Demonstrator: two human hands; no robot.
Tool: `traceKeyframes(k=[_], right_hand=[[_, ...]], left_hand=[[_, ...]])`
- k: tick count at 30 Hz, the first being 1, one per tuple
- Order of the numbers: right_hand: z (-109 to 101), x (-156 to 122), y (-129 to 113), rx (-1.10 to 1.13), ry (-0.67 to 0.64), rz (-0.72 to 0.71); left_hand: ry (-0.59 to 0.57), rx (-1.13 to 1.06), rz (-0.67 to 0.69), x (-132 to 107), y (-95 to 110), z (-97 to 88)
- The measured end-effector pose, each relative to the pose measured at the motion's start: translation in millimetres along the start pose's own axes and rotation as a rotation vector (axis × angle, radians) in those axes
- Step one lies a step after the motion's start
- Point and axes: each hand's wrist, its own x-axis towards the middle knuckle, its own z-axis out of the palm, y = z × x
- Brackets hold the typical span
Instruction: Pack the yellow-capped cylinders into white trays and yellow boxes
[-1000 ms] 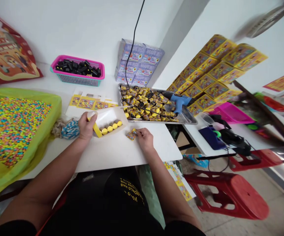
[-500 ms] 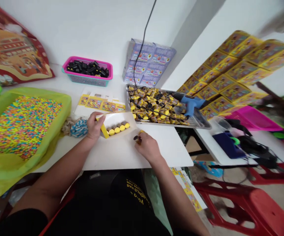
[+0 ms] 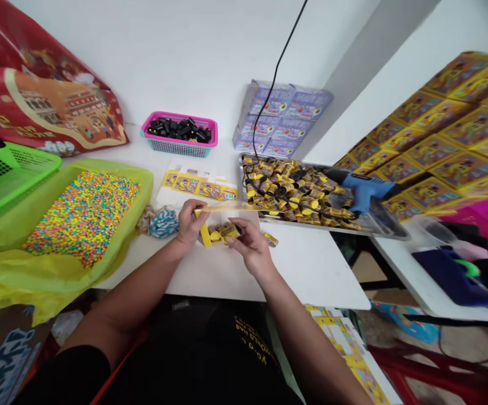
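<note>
Left hand (image 3: 190,223) closed on yellow box edge (image 3: 205,235), right hand (image 3: 251,245) pinching 1 small yellow packet (image 3: 229,231).

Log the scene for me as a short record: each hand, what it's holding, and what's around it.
left hand: gripping the open yellow-edged card box
right hand: pinching a small wrapped yellow packet above the box
in box: yellow-capped items
on table: another wrapped packet beside the box
metal tray: heaped wrapped packets, blue heat gun on top
behind: pink-rimmed basket of black pieces
left side: multicoloured small pieces in a green-lined bin
</note>
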Motion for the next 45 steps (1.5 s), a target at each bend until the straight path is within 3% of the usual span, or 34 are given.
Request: traceKeyframes(k=[6, 15, 18, 22, 26, 29, 32, 35, 37, 39, 42, 45], right_hand=[[-2.6, -3.1, 1.1, 0.110, -0.011, 0.120], [-11.8, -7.5, 0.9, 0.134, -0.029, 0.119], [-8.2, -2.2, 2.3, -0.058, 0.048, 0.046], [7.2, 10.6, -3.1, -0.493, 0.159, -0.128], [5.2, 12.6, -9.3, -0.625, 0.241, -0.339], [-29.4, 15.6, 0.2, -0.620, 0.449, -0.290], [-83.7, 32.5, 21.2, -0.646, 0.597, -0.056], [-129.9, 52.8, 40.0, -0.738, 0.498, 0.098], [-149.9, 60.1, 46.1, -0.833, 0.415, 0.097], [-166.4, 61.4, 46.6, -0.931, 0.428, 0.037], [-200.9, 59.3, 41.0, -1.035, 0.622, 0.006], [-254.8, 63.6, 33.6, -1.091, 0.866, 0.107]], left_hand=[[0.007, -0.001, -0.035, -0.9, -0.8, 1.3], [0.020, -0.024, -0.006, -1.0, -4.8, 1.0], [0.023, -0.025, -0.005, -1.4, -6.5, 1.4], [0.047, -0.028, -0.028, 0.1, -9.2, 0.8], [0.133, -0.029, -0.065, 6.0, -10.0, -2.8], [0.190, -0.037, -0.101, 9.2, -8.8, -4.7], [0.170, -0.029, -0.102, 8.5, -7.1, -4.6], [0.137, -0.020, -0.100, 6.3, -5.7, -4.0], [0.138, -0.021, -0.114, 5.4, -4.5, -4.1], [0.147, -0.027, -0.140, 4.9, -3.0, -4.7], [0.136, -0.034, -0.182, 3.7, -1.1, -6.3], [0.110, -0.054, -0.227, 0.9, -0.2, -7.6]])
